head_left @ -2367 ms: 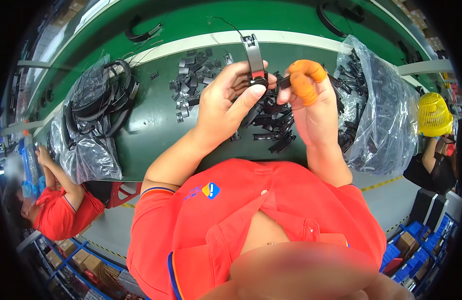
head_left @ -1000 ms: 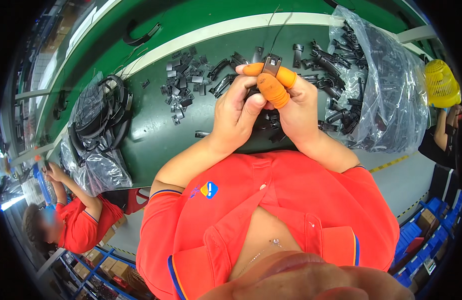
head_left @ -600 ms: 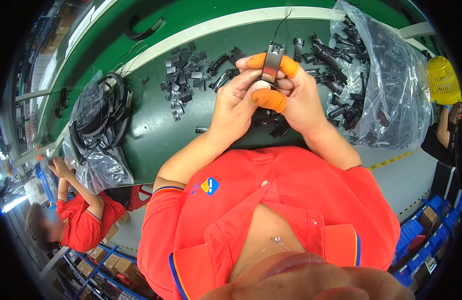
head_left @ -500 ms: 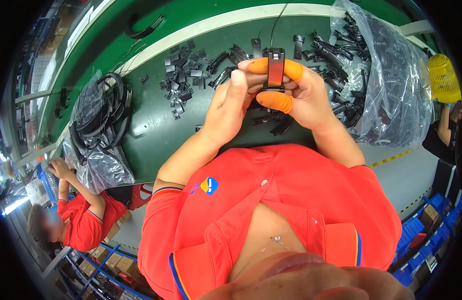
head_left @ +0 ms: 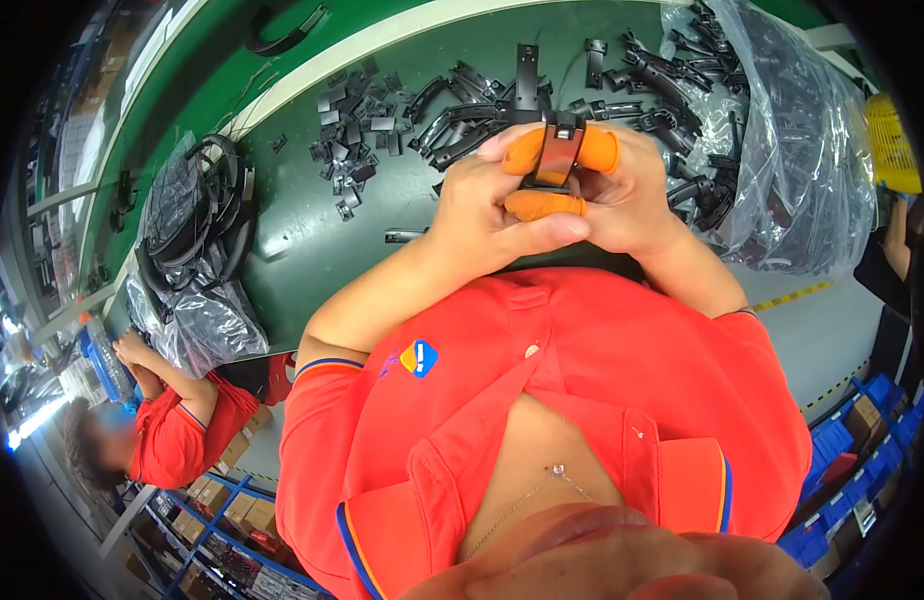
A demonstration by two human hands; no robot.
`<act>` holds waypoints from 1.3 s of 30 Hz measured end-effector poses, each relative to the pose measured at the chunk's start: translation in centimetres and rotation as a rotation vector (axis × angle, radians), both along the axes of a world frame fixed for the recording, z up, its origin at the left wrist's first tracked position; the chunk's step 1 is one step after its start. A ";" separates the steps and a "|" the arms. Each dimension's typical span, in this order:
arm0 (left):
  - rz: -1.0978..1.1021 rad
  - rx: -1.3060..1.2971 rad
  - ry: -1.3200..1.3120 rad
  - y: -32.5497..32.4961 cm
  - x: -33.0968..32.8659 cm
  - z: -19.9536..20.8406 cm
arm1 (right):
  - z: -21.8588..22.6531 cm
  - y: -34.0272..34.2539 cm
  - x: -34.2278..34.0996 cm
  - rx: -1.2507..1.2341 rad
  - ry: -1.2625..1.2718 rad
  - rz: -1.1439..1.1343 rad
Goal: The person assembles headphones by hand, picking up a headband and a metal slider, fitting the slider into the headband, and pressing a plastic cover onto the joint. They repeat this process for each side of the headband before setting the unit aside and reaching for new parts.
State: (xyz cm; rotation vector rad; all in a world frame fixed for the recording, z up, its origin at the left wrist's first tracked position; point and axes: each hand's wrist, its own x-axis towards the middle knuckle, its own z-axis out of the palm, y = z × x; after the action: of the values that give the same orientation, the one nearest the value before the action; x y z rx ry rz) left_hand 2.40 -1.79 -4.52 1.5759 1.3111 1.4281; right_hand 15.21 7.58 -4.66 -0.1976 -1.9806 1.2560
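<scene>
Both my hands are up over the green worktable, pressed close together and gripping one small black plastic clip. My left hand wraps in from the left side, thumb lying across below the part, while my right hand closes on it from the right. Orange rubber finger cots cover the fingertips that pinch the piece — one on each side of it and one beneath. The clip stands upright between those fingertips, above the table surface, not touching it.

Just beyond my hands lies a loose heap of black plastic parts, long curved ones mixed with small square pieces spread further left. To my right a clear plastic bag holds more of the black curved parts, its mouth open toward the heap. On my far left a second clear bag holds black headband-like hoops. Below it a co-worker in a red shirt bends over that end of the table — their hands well apart from mine.
</scene>
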 end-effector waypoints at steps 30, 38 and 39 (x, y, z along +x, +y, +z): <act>-0.210 -0.331 0.008 1.2 -1.9 2.8 | -2.5 0.3 -1.5 -1.091 0.316 0.363; -0.262 -0.306 0.231 2.7 -4.4 1.2 | -1.6 0.6 -1.5 -0.662 0.063 0.063; -0.266 -0.243 0.371 3.7 -5.5 1.6 | -1.9 1.0 -0.9 -0.527 -0.007 -0.059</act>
State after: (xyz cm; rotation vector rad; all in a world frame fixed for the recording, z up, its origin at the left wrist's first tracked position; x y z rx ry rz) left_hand -3.08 1.90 -2.94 1.8205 1.3573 0.8086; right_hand 14.34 8.57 -6.54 -0.5130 -1.5979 1.7162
